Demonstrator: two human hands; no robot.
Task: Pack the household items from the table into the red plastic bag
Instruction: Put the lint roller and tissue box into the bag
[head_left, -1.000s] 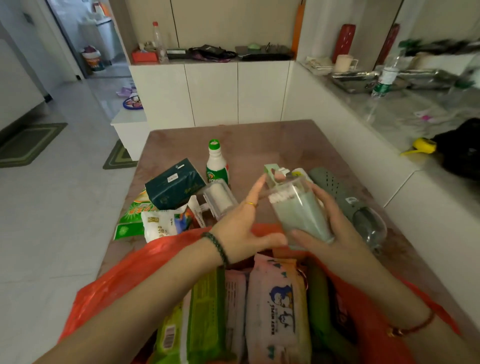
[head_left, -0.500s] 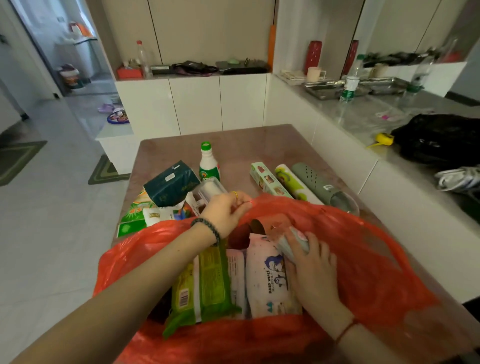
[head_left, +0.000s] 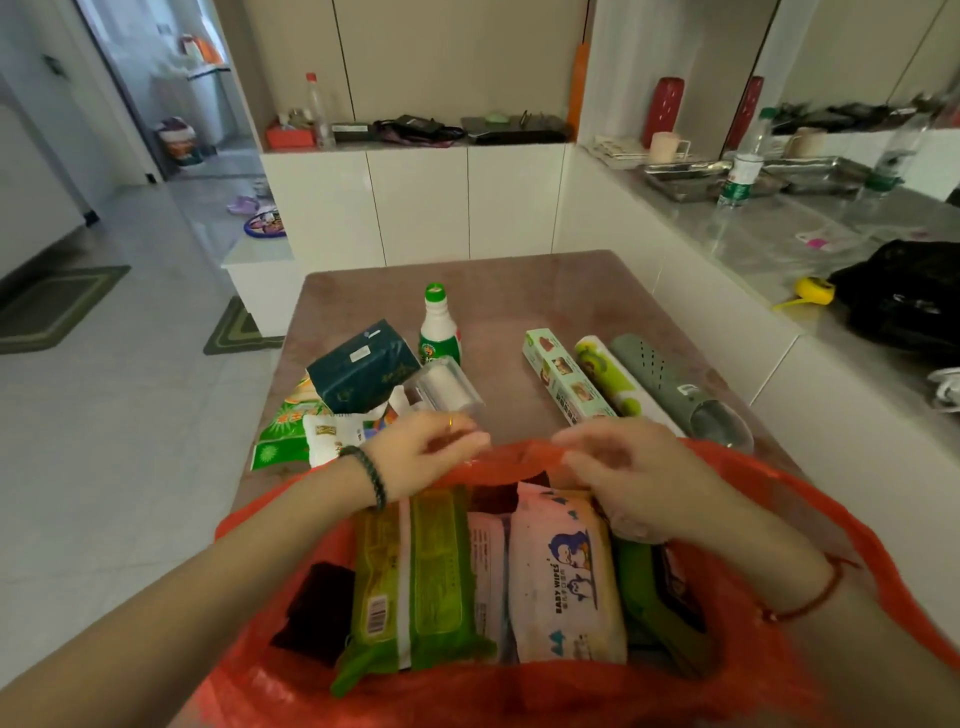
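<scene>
The red plastic bag lies open at the table's near edge. Inside it I see a green pack, a baby wipes pack and a green item at the right. My left hand pinches the bag's far rim. My right hand grips the same rim beside it. On the table beyond lie a dark green tissue pack, a white bottle with a green cap, a clear container, a slim carton, a green-white roll, a grey-green slipper and sachets.
The brown table abuts a white counter wall on the right. A grey counter there holds a water bottle, metal trays and a black bag. White cabinets stand beyond the table. Tiled floor with mats lies to the left.
My right hand let go of the clear green box inside the bag and came up to the far rim. My left hand stayed on the rim.
</scene>
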